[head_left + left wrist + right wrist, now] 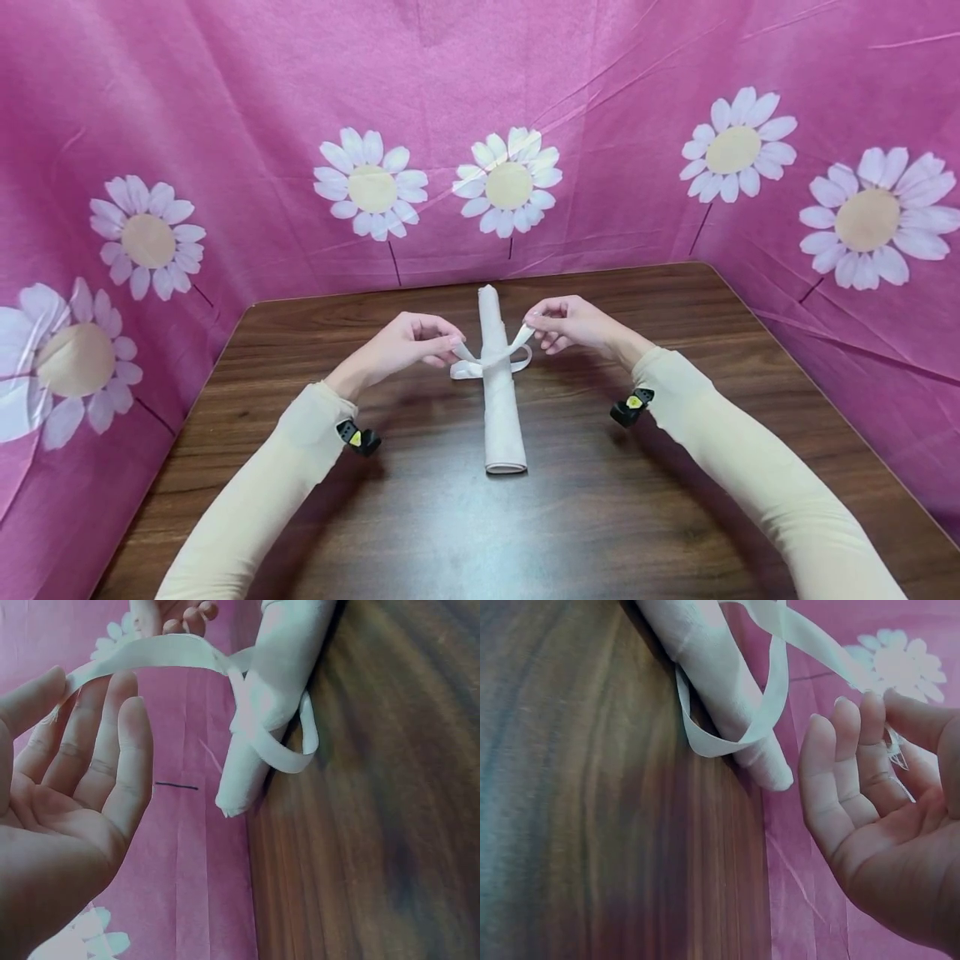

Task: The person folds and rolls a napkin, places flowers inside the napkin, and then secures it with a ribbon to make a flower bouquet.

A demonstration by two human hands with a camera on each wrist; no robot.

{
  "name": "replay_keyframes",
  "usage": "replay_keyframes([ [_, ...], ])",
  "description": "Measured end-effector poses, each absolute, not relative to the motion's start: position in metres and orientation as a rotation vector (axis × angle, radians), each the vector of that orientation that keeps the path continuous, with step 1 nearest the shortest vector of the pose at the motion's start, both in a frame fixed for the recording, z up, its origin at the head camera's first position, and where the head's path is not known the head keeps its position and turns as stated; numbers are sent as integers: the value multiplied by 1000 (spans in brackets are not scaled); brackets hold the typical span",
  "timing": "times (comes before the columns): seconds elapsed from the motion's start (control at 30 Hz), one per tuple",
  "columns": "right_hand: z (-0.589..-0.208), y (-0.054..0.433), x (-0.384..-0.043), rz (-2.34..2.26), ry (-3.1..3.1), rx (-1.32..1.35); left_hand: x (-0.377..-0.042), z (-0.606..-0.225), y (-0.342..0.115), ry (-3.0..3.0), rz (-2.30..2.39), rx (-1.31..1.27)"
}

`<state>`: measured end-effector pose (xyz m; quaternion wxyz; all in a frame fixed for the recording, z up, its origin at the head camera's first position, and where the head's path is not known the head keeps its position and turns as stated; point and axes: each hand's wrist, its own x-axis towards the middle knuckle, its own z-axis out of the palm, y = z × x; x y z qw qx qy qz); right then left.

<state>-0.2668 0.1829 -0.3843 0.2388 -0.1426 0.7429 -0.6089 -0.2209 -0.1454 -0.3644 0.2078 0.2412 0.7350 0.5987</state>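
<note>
A rolled-up pale cloth (504, 421) lies lengthwise in the middle of the table. Round it passes a white ribbon (522, 336), crossed over the top, with loose loops standing off both sides of the roll. My left hand (408, 343) pinches one ribbon end between thumb and forefinger, left of the roll. To the right, my right hand (576, 325) pinches the other end the same way. Both wrist views show the ribbon (157, 651) running from fingertips to the roll (720, 682); a frayed tip hangs below my right thumb.
The brown wood-grain table (600, 500) carries the roll. Behind and at both sides hangs a pink curtain (450, 67) printed with white daisies. A small black wrist device (360, 437) sits on the left sleeve, and another wrist device (632, 407) on the right.
</note>
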Motion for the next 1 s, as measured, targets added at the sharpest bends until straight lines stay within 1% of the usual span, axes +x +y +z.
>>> replay_keyframes([
  [0.33,-385,184,-259,-1741,2059,-427,-201,-371,-149,2000,1581,763],
  [0.53,-385,183,-251,-1794,2054,-460,-191,-375,-155,1999,1527,873],
  [0.8,-389,188,-230,-1787,2071,-477,-180,-383,-155,1970,1438,1077],
  [1.0,-393,191,-225,-1803,2063,-456,-176,-389,-155,1949,1427,1065],
])
